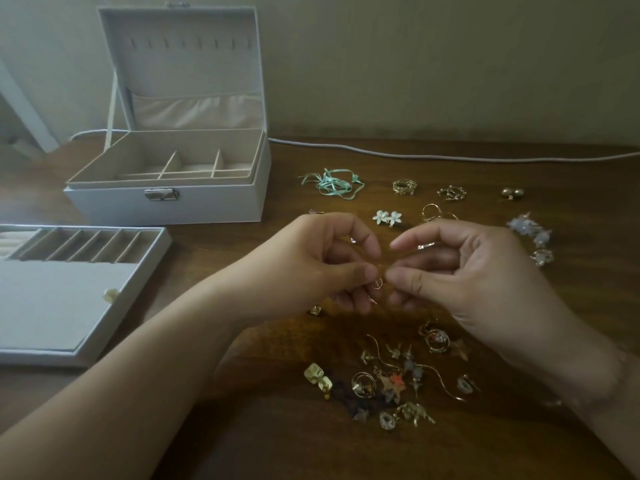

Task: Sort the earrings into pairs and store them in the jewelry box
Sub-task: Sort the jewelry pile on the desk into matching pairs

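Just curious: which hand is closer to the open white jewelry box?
Left. The left hand lies just right of and below the jewelry box; the right hand sits farther right, beyond it.

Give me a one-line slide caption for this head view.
Both hands, left hand and right hand, pinch a small gold earring above the unsorted pile; the jewelry box stands open.

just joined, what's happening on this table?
A person is sorting earrings. Both hands, left hand and right hand, pinch a small gold earring between them above the wooden table. Pairs are laid out beyond the hands; an unsorted pile lies nearer. The jewelry box stands open, its tray lifted out beside it.
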The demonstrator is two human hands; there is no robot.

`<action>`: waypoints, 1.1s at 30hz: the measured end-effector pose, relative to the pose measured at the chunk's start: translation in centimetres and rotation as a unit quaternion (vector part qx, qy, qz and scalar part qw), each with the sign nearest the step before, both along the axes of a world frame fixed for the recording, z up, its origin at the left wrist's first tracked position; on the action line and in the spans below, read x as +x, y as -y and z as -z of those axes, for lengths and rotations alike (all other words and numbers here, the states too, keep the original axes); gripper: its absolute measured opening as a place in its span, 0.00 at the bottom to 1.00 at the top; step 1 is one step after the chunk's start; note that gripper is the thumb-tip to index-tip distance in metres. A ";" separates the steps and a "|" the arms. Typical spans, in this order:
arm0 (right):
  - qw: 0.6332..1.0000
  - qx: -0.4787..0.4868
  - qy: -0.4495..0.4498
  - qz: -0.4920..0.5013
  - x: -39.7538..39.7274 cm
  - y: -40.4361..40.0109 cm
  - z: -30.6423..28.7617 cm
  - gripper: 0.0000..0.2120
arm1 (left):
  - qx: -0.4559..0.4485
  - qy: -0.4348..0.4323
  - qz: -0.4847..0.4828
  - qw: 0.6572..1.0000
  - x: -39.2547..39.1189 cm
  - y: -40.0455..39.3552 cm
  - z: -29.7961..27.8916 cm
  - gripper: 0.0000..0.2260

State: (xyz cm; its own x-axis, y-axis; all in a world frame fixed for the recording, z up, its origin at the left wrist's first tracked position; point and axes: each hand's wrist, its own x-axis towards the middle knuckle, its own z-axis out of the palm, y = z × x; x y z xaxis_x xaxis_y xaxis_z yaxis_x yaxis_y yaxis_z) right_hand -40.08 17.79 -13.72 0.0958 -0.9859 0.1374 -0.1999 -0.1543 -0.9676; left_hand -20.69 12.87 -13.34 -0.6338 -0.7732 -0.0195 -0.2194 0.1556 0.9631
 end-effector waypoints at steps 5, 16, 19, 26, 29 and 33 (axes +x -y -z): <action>0.994 -0.056 -0.083 0.041 -0.7 0.4 0.2 0.07 | -0.125 0.100 -0.086 0.983 1.0 0.9 0.2 0.07; 0.962 -0.052 -0.267 0.022 -0.8 1.8 0.7 0.07 | -0.365 0.294 -0.005 0.884 -0.1 0.6 1.4 0.06; 0.956 -0.047 -0.290 0.020 -0.7 2.4 1.0 0.07 | -0.376 0.290 -0.036 0.879 -0.5 0.6 1.7 0.07; 0.936 -0.084 -0.342 0.013 -1.2 2.0 0.8 0.10 | -0.370 0.267 -0.062 0.888 -0.8 0.7 1.4 0.08; 0.917 -0.100 -0.385 -0.014 -1.8 1.5 0.5 0.12 | -0.367 0.249 -0.058 0.894 0.3 1.1 1.1 0.09; 0.899 -0.106 -0.417 -0.081 -1.7 1.0 0.2 0.11 | -0.377 0.272 0.005 0.885 0.7 1.4 1.3 0.12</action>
